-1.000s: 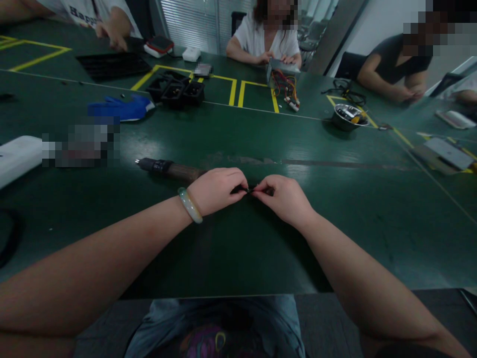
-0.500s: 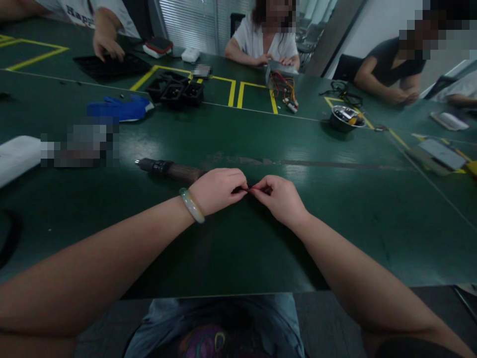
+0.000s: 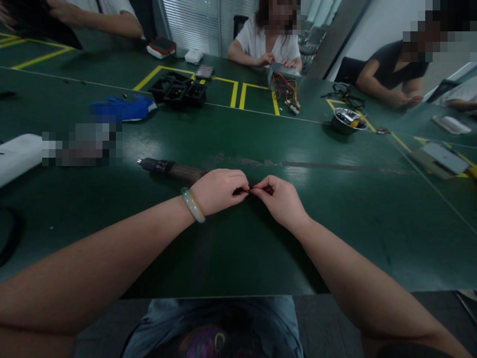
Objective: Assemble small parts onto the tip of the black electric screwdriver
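Over the green table (image 3: 223, 238), my left hand (image 3: 221, 190) and my right hand (image 3: 281, 201) meet, thumbs pressed to fingers in a pinch. Between the fingertips is something small and dark, too small to name. A pale bangle (image 3: 193, 205) circles my left wrist. Just beyond my left hand lies an electric screwdriver (image 3: 171, 169), its metal tip pointing left and its rear end hidden behind the hand.
Farther left are a blue glove (image 3: 126, 108) and a white device (image 3: 20, 156). Black plastic sockets (image 3: 179, 90) lie beyond. A metal bowl (image 3: 346, 121) with small parts stands to the right. Across the table a person handles a metal box (image 3: 283, 73) with coloured wires.
My hands stay almost in place, still pinching. At the far left, a person has lifted a black panel off the table. The view has shifted slightly.
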Motion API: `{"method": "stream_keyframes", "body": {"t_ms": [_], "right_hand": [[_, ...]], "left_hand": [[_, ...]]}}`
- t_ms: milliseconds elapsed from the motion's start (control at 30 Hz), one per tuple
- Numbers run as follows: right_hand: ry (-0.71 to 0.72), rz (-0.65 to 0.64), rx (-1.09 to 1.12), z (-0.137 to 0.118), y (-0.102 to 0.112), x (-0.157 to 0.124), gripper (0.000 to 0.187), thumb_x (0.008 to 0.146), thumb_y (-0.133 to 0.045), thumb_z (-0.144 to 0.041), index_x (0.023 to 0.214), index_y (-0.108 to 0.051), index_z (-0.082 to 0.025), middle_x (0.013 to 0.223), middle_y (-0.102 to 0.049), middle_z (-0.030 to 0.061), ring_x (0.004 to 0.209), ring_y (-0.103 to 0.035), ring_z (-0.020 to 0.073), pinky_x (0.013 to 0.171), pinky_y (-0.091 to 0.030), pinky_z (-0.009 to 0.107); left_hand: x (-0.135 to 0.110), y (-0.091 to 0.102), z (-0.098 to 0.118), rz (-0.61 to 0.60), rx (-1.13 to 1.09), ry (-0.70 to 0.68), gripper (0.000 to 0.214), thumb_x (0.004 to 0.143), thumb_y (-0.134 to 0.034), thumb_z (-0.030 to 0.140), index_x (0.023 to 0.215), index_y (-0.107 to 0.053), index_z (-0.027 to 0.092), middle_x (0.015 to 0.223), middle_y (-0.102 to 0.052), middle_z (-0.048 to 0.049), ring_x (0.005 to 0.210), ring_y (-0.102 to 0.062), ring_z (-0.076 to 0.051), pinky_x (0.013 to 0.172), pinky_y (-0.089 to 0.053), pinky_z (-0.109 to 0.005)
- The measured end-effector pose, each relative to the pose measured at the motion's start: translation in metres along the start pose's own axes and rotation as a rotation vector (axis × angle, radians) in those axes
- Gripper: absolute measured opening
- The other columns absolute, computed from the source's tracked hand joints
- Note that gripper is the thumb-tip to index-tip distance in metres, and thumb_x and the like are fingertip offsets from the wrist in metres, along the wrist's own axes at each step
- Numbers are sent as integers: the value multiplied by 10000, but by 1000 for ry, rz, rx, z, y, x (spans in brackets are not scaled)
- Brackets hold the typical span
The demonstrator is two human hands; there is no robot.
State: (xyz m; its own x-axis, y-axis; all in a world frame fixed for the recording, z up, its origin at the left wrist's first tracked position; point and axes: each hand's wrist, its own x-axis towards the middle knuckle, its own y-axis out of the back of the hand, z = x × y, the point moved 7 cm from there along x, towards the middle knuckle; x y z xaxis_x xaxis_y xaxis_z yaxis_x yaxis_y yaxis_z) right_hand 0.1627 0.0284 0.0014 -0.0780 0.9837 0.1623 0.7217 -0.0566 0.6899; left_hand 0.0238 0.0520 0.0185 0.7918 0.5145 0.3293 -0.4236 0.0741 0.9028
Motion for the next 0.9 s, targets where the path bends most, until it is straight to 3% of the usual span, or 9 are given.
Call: {"method": "stream_keyframes", "body": {"t_ms": [133, 233, 500, 600, 667, 733, 800, 867, 900], "right_hand": [[12, -24, -30, 0, -4, 2, 170, 876, -627, -269, 1031, -671, -218, 905, -701, 7, 829, -632, 144, 762, -475, 281], [76, -45, -173, -6, -7, 3, 264, 902, -592, -234, 1159, -646, -204, 1033, -691, 43, 974, -618, 173, 880, -459, 316], [117, -91, -387, -12, -11, 2, 201, 952, -526, -277, 1065, -666, -187, 1026, -664, 56, 950, -595, 195, 840, -437, 321], [128, -86, -390, -13, -10, 3, 175, 950, -520, -244, 1029, -661, -176, 994, -666, 55, 941, -592, 193, 834, -430, 312], [130, -83, -382, -13, -10, 3, 172, 949, -512, -224, 1022, -660, -174, 993, -667, 53, 953, -590, 190, 848, -426, 307], [118, -76, -374, -11, -11, 4, 173, 948, -518, -235, 1024, -661, -176, 1004, -669, 52, 966, -590, 189, 862, -424, 308], [98, -69, -374, -9, -12, 5, 179, 947, -526, -260, 1033, -663, -182, 1009, -670, 51, 965, -591, 188, 867, -423, 312], [82, -61, -385, -5, -9, 6, 192, 950, -523, -276, 1045, -665, -188, 1016, -669, 54, 962, -593, 186, 866, -426, 315], [71, -56, -394, -1, -7, 8, 199, 951, -519, -276, 1052, -667, -191, 1020, -669, 56, 962, -595, 187, 866, -427, 316]], "left_hand": [[0, -1, 0, 1, 13, -1, 124, 872, -598, 250, 943, -663, 172, 966, -668, -38, 912, -629, -170, 848, -495, -305], [0, -3, -1, -1, 24, 3, 121, 868, -601, 251, 942, -662, 176, 957, -665, -37, 919, -627, -173, 857, -492, -310], [1, 1, 2, -2, 51, 30, 152, 873, -587, 274, 990, -624, 184, 979, -652, -39, 913, -613, -182, 837, -482, -322], [-1, 17, 15, 107, 107, 27, 237, 834, -621, 337, 1002, -603, 169, 1047, -633, -73, 992, -582, -232, 867, -457, -370], [-6, 24, 33, 163, 113, -54, 181, 852, -577, 349, 888, -601, 174, 981, -632, -72, 964, -573, -231, 856, -438, -374], [-12, 17, 57, 70, 55, -250, 186, 870, -535, 333, 753, -575, 194, 810, -618, -31, 799, -569, -187, 726, -423, -331], [-22, -2, 77, -152, -49, -429, 196, 864, -534, 311, 701, -563, 206, 702, -593, 6, 650, -532, -142, 609, -382, -302], [-29, -18, 82, -328, -143, -454, 213, 824, -584, 303, 640, -544, 204, 650, -580, 23, 583, -506, -121, 543, -345, -293], [-30, -22, 80, -361, -168, -423, 222, 815, -592, 293, 623, -533, 200, 647, -577, 24, 586, -511, -116, 532, -337, -288]]}}
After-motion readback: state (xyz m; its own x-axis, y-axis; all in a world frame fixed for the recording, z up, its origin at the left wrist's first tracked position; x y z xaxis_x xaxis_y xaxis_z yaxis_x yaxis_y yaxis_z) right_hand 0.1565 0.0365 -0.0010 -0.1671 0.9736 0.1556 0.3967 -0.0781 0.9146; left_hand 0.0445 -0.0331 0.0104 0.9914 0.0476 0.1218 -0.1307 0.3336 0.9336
